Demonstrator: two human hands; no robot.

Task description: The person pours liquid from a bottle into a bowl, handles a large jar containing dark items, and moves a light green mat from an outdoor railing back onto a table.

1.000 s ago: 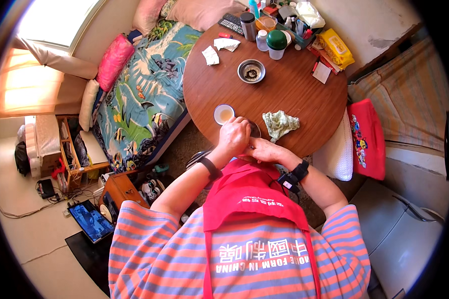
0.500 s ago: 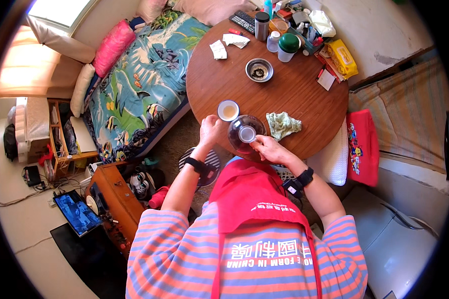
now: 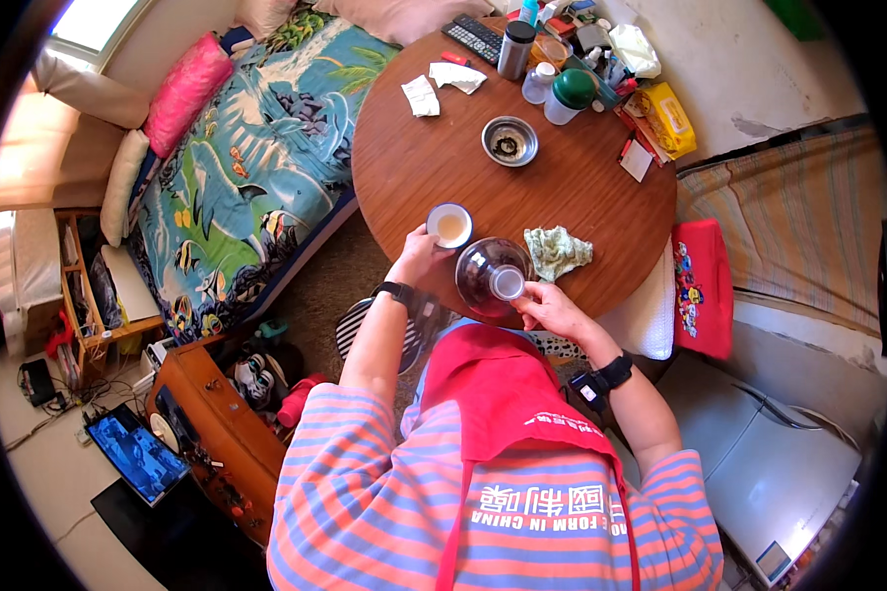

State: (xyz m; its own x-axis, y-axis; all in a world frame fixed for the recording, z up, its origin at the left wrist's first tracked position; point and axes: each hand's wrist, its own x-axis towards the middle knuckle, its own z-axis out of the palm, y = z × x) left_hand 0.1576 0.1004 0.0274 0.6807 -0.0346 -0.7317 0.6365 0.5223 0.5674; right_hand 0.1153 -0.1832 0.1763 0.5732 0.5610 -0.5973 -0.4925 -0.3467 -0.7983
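Note:
A white cup [image 3: 449, 227] with pale liquid inside is at the near left edge of the round table. My left hand [image 3: 421, 256] is closed at the cup's near left side; its fingertips are partly hidden. Just right of it is a dark, round glass pot [image 3: 481, 273] with a pale round top, at the table's near edge. My right hand [image 3: 554, 309] is closed on the pot's right side, where the handle is mostly covered by the fingers. A crumpled pale green cloth [image 3: 559, 253] lies on the table beyond the right hand.
On the wooden table [image 3: 414, 167] sit a metal bowl [image 3: 510, 142], crumpled tissues [image 3: 421, 97], a remote [image 3: 474, 39] and a green-lidded container [image 3: 568, 96]. A bed [image 3: 256, 177] stands left, a striped stool [image 3: 365, 335] below the left forearm, and a red-draped chair [image 3: 700, 291] right.
My left hand has come up against the cup, its fingers now at the cup's side. The pot's top has shifted rightward and nearer to me, with my right hand still on it.

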